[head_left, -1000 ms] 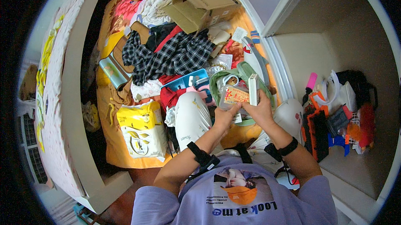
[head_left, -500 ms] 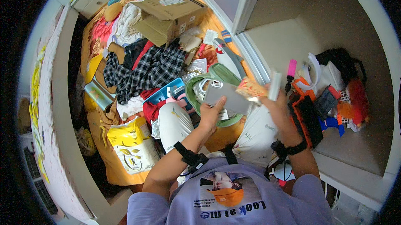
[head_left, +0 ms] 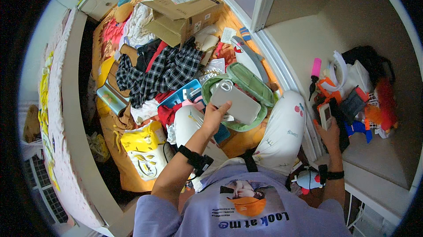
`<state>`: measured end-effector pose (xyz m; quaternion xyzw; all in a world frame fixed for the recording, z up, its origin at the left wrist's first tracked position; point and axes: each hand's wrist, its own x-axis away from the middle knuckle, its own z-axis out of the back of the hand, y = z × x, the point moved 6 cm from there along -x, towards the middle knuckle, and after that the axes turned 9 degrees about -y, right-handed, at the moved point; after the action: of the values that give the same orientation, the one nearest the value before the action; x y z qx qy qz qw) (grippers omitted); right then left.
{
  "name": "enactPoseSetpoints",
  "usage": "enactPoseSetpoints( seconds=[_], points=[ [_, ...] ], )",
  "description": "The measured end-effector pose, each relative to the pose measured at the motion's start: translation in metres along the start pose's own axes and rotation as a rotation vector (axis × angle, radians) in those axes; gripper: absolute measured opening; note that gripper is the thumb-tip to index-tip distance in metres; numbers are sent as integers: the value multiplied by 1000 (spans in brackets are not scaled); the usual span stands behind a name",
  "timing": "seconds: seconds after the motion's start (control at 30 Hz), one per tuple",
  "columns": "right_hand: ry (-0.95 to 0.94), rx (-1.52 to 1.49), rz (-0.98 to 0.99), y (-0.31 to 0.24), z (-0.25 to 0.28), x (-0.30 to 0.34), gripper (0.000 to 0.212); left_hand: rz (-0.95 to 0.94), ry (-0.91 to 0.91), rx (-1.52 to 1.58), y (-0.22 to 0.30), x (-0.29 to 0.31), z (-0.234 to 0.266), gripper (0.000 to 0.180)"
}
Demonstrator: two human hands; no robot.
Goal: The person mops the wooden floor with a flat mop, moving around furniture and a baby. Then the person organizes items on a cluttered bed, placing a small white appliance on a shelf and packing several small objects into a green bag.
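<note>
Near the right edge of the orange-sheeted bed (head_left: 125, 180), over a green fabric pouch (head_left: 254, 84): translucent grey plastic phone cover (head_left: 242, 105), left hand (head_left: 213, 120) clamped on its edge, likely for steadiness. By the pale shelf's (head_left: 368, 158) left edge: white rectangular box (head_left: 325, 116), gripped by right hand (head_left: 330, 136).

White drawers (head_left: 102, 0) stand beyond the orange-covered bed (head_left: 125, 179), and a pale cupboard (head_left: 299, 39) opens at right

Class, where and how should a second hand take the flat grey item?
Probably take the flat grey item by its lower right end, from the right, pinching above and below: it is rectangular, and the left hand has its grip on the lower left edge, leaving that end free.
</note>
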<state>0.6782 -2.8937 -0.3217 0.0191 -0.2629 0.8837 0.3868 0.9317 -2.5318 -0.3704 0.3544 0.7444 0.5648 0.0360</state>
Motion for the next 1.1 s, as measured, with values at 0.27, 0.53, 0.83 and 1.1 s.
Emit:
enactPoseSetpoints(
  seconds=[0.27, 0.53, 0.83, 1.1],
  points=[
    [-338, -430, 544, -218, -66, 20, 70, 28, -187, -49, -3, 6, -9, 37],
    [-198, 17, 793, -302, -121, 48, 64, -31, -69, 197, -2, 19, 5, 60],
    [-351, -1, 789, -306, -132, 51, 106, 38, 34, 171, 7, 33, 18, 62],
    [-354, -115, 749, -306, -149, 44, 101, -95, -62, 428, 10, 31, 20, 64]
  ],
)
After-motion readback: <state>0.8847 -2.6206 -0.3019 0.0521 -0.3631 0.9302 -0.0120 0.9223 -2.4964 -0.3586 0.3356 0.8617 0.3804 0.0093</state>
